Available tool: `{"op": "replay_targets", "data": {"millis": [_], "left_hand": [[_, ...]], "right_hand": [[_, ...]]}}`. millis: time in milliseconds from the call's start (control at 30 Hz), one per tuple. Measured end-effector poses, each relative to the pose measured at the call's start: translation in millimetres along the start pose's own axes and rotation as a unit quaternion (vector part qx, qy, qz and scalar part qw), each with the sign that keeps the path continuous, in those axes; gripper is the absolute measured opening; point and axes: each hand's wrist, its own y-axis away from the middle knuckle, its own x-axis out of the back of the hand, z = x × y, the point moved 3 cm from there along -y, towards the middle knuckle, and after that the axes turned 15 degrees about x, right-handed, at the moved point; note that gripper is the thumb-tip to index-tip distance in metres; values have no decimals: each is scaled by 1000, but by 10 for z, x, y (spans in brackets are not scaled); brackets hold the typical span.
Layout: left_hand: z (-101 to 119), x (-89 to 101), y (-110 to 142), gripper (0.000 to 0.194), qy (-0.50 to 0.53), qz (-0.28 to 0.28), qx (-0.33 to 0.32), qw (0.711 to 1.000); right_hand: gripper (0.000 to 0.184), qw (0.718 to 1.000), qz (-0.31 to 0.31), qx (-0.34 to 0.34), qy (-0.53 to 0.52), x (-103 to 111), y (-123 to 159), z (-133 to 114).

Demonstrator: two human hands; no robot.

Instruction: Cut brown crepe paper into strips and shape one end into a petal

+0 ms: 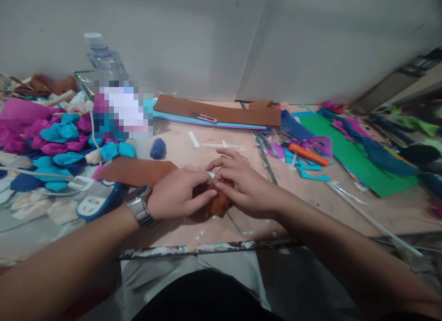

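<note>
My left hand (179, 194), with a metal watch (138, 206) on the wrist, pinches a small folded brown foam piece (218, 203) just above the pinkish tabletop (193, 231). My right hand (241, 183) meets it from the right, its fingers closed on the same piece. A flat brown foam sheet (136, 170) lies just left of my hands.
A heap of crumpled magenta, cyan and blue foam pieces (51, 137) fills the left. A water bottle (101, 56) stands at the back left. A long brown foam strip (221, 113) lies at the back. An orange cutter (307, 154) and a green sheet (348, 150) are at the right.
</note>
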Motion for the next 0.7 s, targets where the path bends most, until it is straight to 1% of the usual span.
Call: {"op": "replay_targets", "data": {"millis": [67,167,267,300,333,433,500,567,600,633,700], "left_hand": [[3,-4,-7,22,5,-11,5,1000],[-3,2,-15,17,15,-16,10,1000],[-20,12,-17,19,49,-26,9,998],[-32,16,-18,20,60,-25,13,998],[-45,20,-19,22,73,-22,20,997],[-91,35,-32,23,128,9,46,991],[-121,48,-44,22,188,40,61,979],[-147,57,-57,23,240,68,75,965],[-156,58,-63,24,257,76,80,960],[-162,57,-68,25,269,80,83,956],[-170,47,-77,26,280,76,85,953]], "right_hand": [[15,1000,0,1,-6,-11,3,16],[16,1000,3,0,-10,-11,3,24],[13,1000,24,-8,-17,6,0,15],[10,999,40,-11,-20,13,0,14],[13,998,63,-11,-22,21,2,15],[34,984,175,-26,-12,58,22,65],[43,963,256,-71,-38,76,48,151],[47,929,316,-138,-134,68,68,259],[47,906,326,-173,-206,46,70,307],[46,880,320,-204,-286,13,64,341],[46,823,271,-251,-431,-69,43,354]]}}
